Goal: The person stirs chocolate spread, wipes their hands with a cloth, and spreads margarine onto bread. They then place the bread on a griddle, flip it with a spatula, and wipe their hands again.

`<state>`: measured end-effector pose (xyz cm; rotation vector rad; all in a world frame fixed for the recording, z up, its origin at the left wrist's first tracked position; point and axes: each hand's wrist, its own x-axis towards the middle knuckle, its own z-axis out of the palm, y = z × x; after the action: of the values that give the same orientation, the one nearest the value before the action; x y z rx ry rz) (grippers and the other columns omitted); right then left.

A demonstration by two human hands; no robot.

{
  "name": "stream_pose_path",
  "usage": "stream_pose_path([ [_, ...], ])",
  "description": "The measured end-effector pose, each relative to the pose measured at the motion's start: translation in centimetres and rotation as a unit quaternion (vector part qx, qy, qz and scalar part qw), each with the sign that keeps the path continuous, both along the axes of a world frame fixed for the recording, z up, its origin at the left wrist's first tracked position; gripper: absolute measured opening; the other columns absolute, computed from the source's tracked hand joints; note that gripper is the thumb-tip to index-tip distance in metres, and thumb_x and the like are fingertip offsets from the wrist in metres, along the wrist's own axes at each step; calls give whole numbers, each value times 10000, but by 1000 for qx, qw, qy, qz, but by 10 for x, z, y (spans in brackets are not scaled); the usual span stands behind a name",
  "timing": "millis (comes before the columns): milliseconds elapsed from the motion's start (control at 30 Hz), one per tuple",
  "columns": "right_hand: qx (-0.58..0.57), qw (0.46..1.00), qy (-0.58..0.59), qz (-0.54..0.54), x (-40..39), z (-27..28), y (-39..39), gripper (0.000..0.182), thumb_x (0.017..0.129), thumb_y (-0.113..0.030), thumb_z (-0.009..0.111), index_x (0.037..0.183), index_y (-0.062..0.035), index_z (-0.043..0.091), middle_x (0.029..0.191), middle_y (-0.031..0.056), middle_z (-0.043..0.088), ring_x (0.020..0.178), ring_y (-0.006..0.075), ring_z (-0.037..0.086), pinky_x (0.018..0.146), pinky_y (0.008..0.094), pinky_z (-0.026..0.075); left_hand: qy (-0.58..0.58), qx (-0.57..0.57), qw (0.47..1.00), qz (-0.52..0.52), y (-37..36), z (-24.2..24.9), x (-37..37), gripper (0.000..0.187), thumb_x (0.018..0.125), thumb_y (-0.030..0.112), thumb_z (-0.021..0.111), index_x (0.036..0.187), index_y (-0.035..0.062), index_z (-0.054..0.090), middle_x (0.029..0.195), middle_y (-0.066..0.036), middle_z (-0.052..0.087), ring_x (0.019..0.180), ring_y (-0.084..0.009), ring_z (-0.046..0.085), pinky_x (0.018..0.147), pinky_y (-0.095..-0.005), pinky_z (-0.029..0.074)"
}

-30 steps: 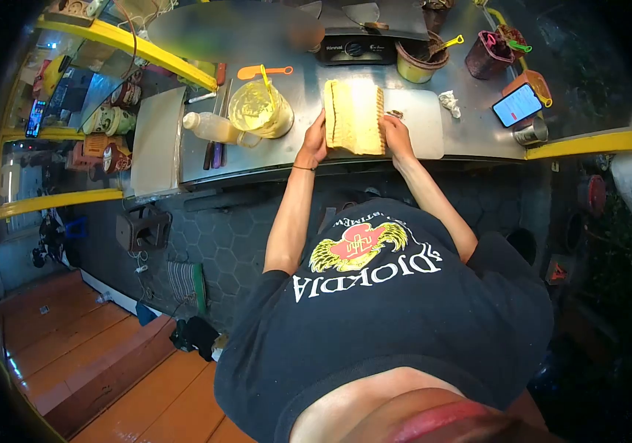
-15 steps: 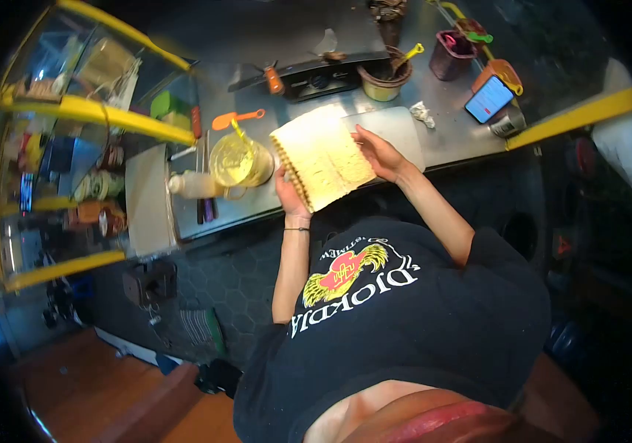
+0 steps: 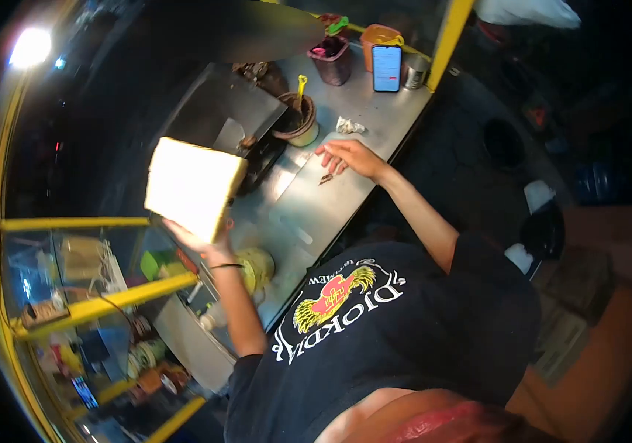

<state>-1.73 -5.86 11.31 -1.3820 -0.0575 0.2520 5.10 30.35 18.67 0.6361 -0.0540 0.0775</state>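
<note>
The metal desk (image 3: 398, 122) carries a pale, flat board (image 3: 349, 196) and, near it, a crumpled white scrap (image 3: 350, 126). A bucket (image 3: 303, 136), dark red tub (image 3: 333, 71), orange tub (image 3: 367, 50) and tin (image 3: 415, 75) stand farther along.

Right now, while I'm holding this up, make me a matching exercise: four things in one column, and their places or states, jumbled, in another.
Things:
1. Bread
2. Right hand
3. Phone
4. Yellow handle

Places or states:
A. Screen lit, beside the metal can
B. Sticking up from the tub
C. Held in the left hand
D. Holding nothing, over the counter

Pairs: 1-C, 2-D, 3-A, 4-B
</note>
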Motion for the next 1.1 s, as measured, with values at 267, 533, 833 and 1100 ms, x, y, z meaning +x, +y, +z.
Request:
stream_pose_path([
  [267,-7,983,45,-175,-102,-43,0,335,1023,-311,445,1132,-50,625,871,39,645,729,109,618,651,250,501,-33,331,935,-121,44,96,169,713,963,591,380,1431,54,374,1397,-143,475,1245,-304,500,1040,-457,424],
  [533,-14,972,108,-206,-141,-61,10,333,1008,-313,496,1153,-42,624,881,45,652,737,108,617,650,244,514,-207,818,513,-156,19,-54,299,634,1034,451,261,1428,-34,367,1467,-251,378,1399,-370,295,1166,-424,179],
  [833,-128,961,140,-203,-202,-151,-28,190,921,-129,580,1070,-22,630,758,62,639,597,123,605,526,268,510,-139,947,280,-74,2,-62,313,711,974,548,337,1456,26,318,1468,-297,309,1359,-462,302,1105,-494,274],
  [1100,280,627,124,-716,-519,-278,-217,96,868,-86,632,957,-48,632,629,43,565,518,129,560,434,308,448,-272,752,573,-178,-116,151,180,280,1003,215,507,1069,-40,602,802,-47,602,762,-136,563,700,-306,470],
])
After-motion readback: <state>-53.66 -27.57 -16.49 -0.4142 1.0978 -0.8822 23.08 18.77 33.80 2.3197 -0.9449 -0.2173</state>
